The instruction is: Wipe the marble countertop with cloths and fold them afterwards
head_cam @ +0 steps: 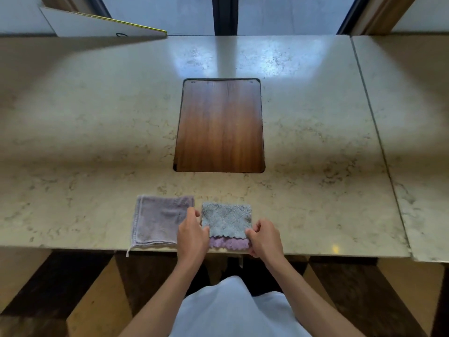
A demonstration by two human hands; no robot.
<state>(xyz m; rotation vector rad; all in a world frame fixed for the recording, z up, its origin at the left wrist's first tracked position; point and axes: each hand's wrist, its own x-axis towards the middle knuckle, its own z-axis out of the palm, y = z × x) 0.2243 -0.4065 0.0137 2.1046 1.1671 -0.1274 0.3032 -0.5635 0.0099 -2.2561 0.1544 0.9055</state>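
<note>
A grey-blue cloth with a purple underside (227, 221) lies folded near the front edge of the marble countertop (97, 142). My left hand (193, 235) pinches its left edge and my right hand (263, 238) pinches its right front corner. A strip of the purple side shows along the front. To its left lies a folded lilac cloth (158, 221), flat, with a loop tag hanging over the counter edge. My left hand partly covers the lilac cloth's right side.
A wooden panel (220, 126) is set into the marble behind the cloths. A white board with a yellow edge (102, 24) leans at the back left. A seam (379, 142) divides the counter at the right. Windows stand behind.
</note>
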